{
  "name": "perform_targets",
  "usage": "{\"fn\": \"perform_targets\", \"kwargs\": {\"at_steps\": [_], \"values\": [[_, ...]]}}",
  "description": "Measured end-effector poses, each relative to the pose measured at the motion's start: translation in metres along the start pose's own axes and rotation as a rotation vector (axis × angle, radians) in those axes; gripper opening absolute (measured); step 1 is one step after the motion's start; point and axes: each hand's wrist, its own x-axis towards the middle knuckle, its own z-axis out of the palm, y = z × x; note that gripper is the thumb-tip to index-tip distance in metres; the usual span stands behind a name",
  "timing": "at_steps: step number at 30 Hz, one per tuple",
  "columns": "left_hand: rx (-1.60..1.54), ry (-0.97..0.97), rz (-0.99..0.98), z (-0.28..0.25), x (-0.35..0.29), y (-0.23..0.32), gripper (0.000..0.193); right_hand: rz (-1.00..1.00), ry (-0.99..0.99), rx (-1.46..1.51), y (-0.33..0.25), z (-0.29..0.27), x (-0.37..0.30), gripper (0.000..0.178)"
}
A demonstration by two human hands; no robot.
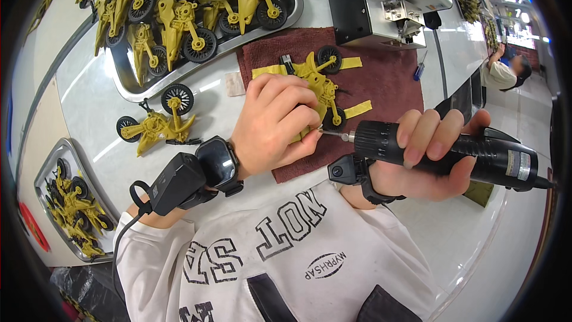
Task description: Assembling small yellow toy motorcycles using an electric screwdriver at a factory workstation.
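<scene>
A yellow toy motorcycle (322,86) with black spoked wheels lies on its side on a maroon cloth (387,77). Over its near left end, my left hand (274,119) is closed, fingers curled and pressed against it; they hide part of the toy. My right hand (435,149) wraps round a black electric screwdriver (376,141), held almost level and pointing left. Its thin bit reaches the left thumb and fingertips at the toy's near edge. Whether a screw sits at the tip is too small to tell. Strips of yellow tape (358,108) lie by the wheels.
A metal tray (128,92) heaped with yellow toy motorcycles stands at the far left. One loose toy motorcycle (158,124) lies before it. A smaller tray (110,206) holds more. A black-and-silver machine (381,9) is behind the cloth, near a blue-handled tool (420,70). Another person (505,73) sits far right.
</scene>
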Motion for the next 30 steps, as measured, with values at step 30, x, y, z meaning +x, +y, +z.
{"fn": "perform_targets", "kwargs": {"at_steps": [30], "values": [[0.034,-0.055,0.022,-0.0015,-0.001,0.0017,0.027,0.024,0.025,-0.055,-0.0036,-0.0042,-0.0003,0.047]]}}
